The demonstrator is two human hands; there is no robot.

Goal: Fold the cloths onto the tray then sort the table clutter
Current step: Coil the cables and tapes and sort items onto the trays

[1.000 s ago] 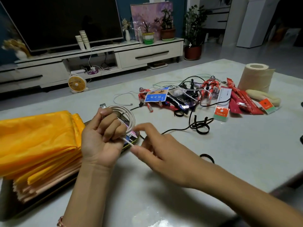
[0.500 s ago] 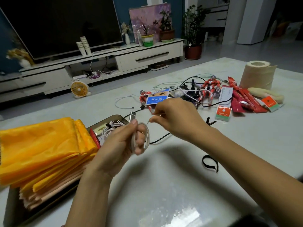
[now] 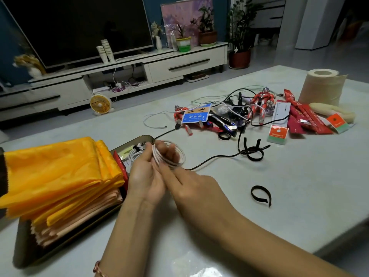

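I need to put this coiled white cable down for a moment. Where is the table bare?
Bare: the table right of the black strap loop, down to the near edge. Also the far-left strip beyond the tray. Crowded: the clutter pile by the tissue roll, and the tray's folded cloths.

A dark TV (image 3: 79, 29) hangs above a long white stand (image 3: 179, 64) against a blue wall (image 3: 153, 9). Potted plants (image 3: 207, 35), a painting (image 3: 179, 19) and paper cups (image 3: 105, 50) sit on it. A yellow fan (image 3: 100, 103) stands on the glossy grey floor (image 3: 269, 62). The light is dim.
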